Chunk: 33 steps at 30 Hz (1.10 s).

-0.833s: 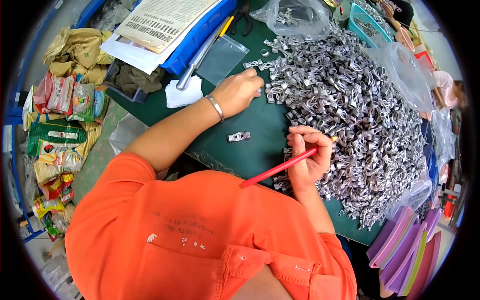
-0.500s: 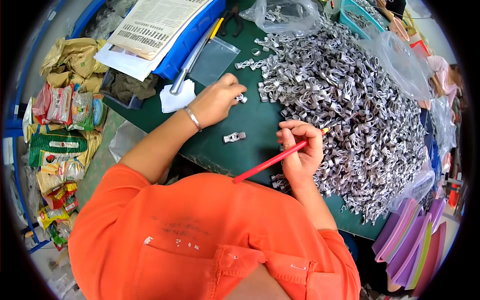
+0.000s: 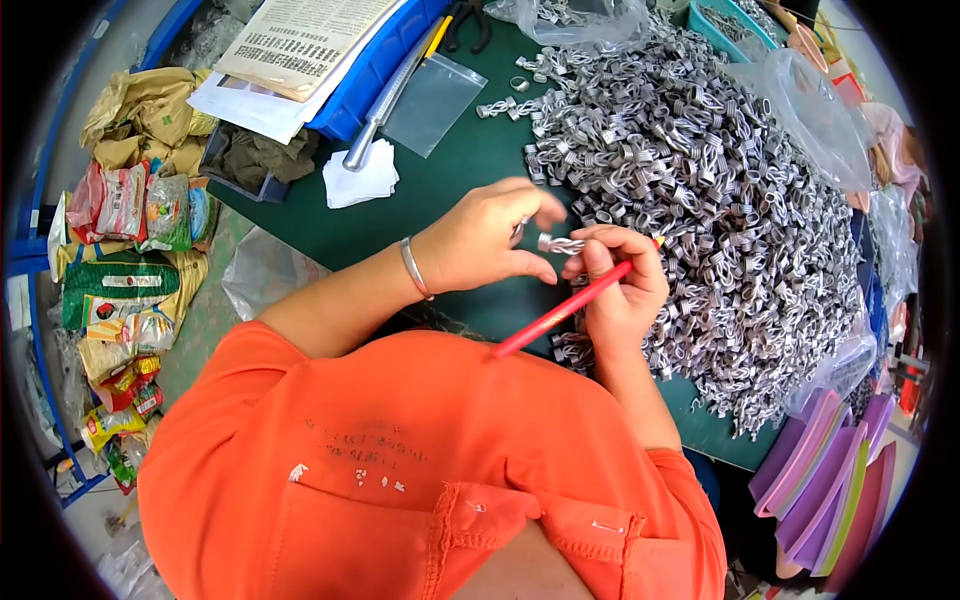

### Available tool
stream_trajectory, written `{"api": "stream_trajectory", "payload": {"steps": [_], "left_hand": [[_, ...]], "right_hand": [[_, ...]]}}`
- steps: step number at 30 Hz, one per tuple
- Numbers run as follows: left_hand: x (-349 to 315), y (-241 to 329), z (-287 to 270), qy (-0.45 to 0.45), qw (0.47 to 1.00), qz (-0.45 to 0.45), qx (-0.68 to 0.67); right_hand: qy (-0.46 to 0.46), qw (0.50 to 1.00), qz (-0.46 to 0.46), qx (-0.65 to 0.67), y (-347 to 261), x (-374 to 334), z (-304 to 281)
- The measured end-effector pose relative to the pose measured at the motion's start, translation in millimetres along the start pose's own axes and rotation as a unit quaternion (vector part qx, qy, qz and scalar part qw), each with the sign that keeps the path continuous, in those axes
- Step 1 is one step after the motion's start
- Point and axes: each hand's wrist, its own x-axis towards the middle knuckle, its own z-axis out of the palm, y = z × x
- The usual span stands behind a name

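My right hand is closed, pinching a small grey metal coil part between thumb and fingertips. A red pencil also lies across that hand, its long end pointing toward my orange shirt. Close by on the left, my left hand has thumb and index finger spread around the free end of the part without clearly touching it. A bit of grey metal shows between its fingers, mostly hidden; it looks like another such part. A large heap of the same looped, ringed parts spreads just beyond my right hand.
On the green table lie white paper slips, a clear plastic bag, a knife-like tool and black pliers. A blue tray holds papers. Purple foam sheets stand at the right.
My left hand has moved right, close to my right hand. The part lying loose on the table has gone from its place, and a part is now in my right fingers.
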Motion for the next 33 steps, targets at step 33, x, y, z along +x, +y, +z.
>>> {"api": "stream_trajectory", "payload": {"steps": [33], "left_hand": [[55.0,-85.3,-46.8,0.18,0.928,-0.114,0.305]], "right_hand": [[-0.003,0.981,-0.147,-0.126,3.0,0.4,-2.9]]}}
